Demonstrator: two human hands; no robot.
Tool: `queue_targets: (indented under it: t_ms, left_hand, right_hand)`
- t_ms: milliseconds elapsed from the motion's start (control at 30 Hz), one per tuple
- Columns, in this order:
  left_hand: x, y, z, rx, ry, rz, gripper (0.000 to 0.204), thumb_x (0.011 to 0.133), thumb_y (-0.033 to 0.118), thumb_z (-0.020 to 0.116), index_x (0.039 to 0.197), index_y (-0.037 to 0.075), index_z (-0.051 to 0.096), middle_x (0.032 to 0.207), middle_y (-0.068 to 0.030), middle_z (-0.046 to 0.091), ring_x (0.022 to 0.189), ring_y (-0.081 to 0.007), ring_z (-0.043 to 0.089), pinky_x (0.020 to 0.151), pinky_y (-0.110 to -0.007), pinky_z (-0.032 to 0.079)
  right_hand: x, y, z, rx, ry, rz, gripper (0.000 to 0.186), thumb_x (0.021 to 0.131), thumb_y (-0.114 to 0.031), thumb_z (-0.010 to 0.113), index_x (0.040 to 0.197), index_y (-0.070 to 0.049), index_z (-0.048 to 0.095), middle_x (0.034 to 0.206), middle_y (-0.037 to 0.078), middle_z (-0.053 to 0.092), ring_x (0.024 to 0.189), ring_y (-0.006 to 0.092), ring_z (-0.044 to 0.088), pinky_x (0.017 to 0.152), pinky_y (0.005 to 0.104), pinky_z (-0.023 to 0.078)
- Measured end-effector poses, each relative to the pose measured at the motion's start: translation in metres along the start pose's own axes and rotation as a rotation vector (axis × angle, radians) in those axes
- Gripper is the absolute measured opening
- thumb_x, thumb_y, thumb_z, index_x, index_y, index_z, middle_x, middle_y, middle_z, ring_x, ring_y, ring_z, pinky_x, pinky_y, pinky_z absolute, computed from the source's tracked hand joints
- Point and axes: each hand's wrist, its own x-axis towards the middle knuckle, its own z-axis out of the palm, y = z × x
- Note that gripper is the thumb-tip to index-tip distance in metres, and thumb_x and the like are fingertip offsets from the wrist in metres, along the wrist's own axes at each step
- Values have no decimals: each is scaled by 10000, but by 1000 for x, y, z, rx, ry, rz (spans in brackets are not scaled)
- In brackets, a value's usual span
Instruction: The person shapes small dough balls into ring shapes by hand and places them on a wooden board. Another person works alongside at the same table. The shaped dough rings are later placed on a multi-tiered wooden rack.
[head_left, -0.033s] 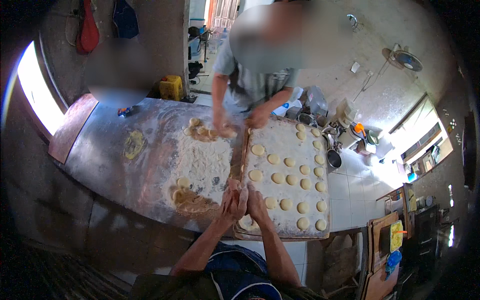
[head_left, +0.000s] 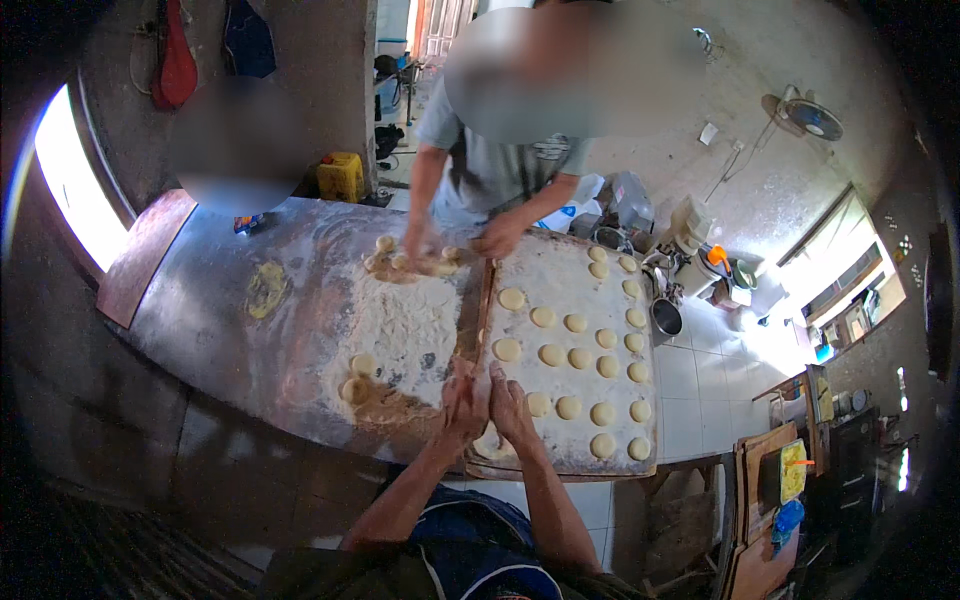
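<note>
My left hand (head_left: 462, 410) and my right hand (head_left: 508, 408) are close together at the near part of the left edge of a flour-dusted tray (head_left: 560, 450), both with fingers curled; whatever lies between or under them is hidden. Several pale, round dough pieces (head_left: 568, 407) are spread over the tray to the right. Left of my hands, the metal table (head_left: 220, 320) carries a patch of flour (head_left: 400, 320), brown smudged areas and small dough balls (head_left: 362, 365).
Across the table, a person in a grey shirt (head_left: 500, 170) works over more dough (head_left: 385, 245) with both hands. A yellow jerrycan (head_left: 340, 178) stands behind at left; pots (head_left: 666, 320) and containers crowd the right back. A wooden stand (head_left: 760, 450) is at near right.
The co-worker's hands have moved a little to the left over the dough. My hands have shifted very slightly, staying together by the tray's edge.
</note>
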Motion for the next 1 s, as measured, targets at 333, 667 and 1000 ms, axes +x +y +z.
queue_targets:
  t_ms: [333,667,1000]
  left_hand:
    - [-26,-4,42,-619,-41,-372,425,1016,389,457,1126,-3,578,1011,-101,630,946,-234,626,792,-363,522]
    - [-44,-55,71,43,64,103,395,996,351,437,1037,-19,572,895,-141,620,796,-329,585,763,-433,480]
    - [-54,-39,70,33,77,33,358,986,346,463,901,9,549,760,-123,557,690,-311,538,679,-432,451]
  right_hand:
    - [-24,37,-33,154,29,-76,624,1022,-497,399,879,64,631,808,111,625,726,185,553,700,378,487]
    - [-59,51,-54,-14,-51,-308,380,975,-265,488,824,22,686,643,232,611,562,365,602,590,486,477]
    - [-69,71,-55,61,74,-389,456,991,-316,454,805,57,639,649,231,625,624,403,594,589,469,440]
